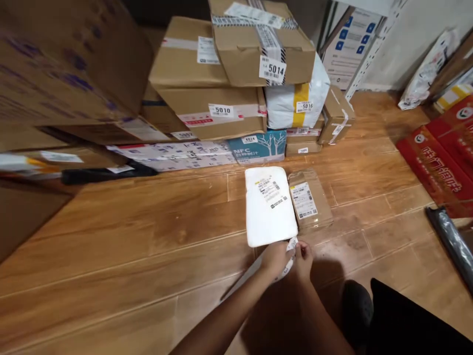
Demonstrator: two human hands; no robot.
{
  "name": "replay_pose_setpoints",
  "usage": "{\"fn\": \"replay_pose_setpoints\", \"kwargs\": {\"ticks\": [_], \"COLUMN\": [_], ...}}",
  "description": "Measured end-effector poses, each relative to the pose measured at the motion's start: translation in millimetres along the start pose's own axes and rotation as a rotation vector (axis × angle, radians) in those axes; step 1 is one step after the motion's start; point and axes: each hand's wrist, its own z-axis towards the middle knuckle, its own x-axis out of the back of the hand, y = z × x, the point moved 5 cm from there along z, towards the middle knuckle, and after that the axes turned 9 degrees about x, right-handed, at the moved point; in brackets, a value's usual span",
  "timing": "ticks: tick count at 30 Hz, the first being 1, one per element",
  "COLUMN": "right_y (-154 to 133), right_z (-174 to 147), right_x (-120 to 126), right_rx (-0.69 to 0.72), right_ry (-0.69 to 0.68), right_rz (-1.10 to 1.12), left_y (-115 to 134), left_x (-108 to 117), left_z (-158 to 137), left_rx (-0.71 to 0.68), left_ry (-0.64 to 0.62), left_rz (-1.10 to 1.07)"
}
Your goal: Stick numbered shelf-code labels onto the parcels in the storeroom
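Left hand (275,257) and right hand (303,256) meet at the near edge, both pinching a small label strip (290,256), fingers closed on it. White parcel (269,206) lies just beyond the hands, long axis near-to-far, left hand nearer. Brown parcel (308,201) touches its right side.

A white parcel (269,207) lies left of a flat box (309,201), touching it, before stacked cartons (221,79).
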Motion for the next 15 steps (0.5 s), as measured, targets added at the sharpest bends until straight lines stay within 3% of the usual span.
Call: {"fn": "replay_pose_setpoints", "kwargs": {"ticks": [3, 6, 9, 12, 15], "right_y": [6, -10, -25, -14, 16], "right_z": [-1, -3, -7, -1, 23], "right_x": [-3, 5, 24, 50, 54], "right_rx": [0.071, 0.128, 0.284, 0.313, 0.162], "right_ry": [0.068, 0.014, -0.031, 0.24, 0.428], "right_rz": [0.033, 0.031, -0.049, -0.067, 0.08], "left_y": [-11, -24, -35, -41, -40], "left_x": [-7, -14, -18, -18, -15], "left_z": [1, -9, -20, -27, -33], "left_rx": [-0.058, -0.07, -0.038, -0.015, -0.048], "left_ry": [0.017, -0.023, -0.047, -0.11, -0.223], "left_rz": [-0.03, -0.159, -0.277, -0.358, -0.461]}}
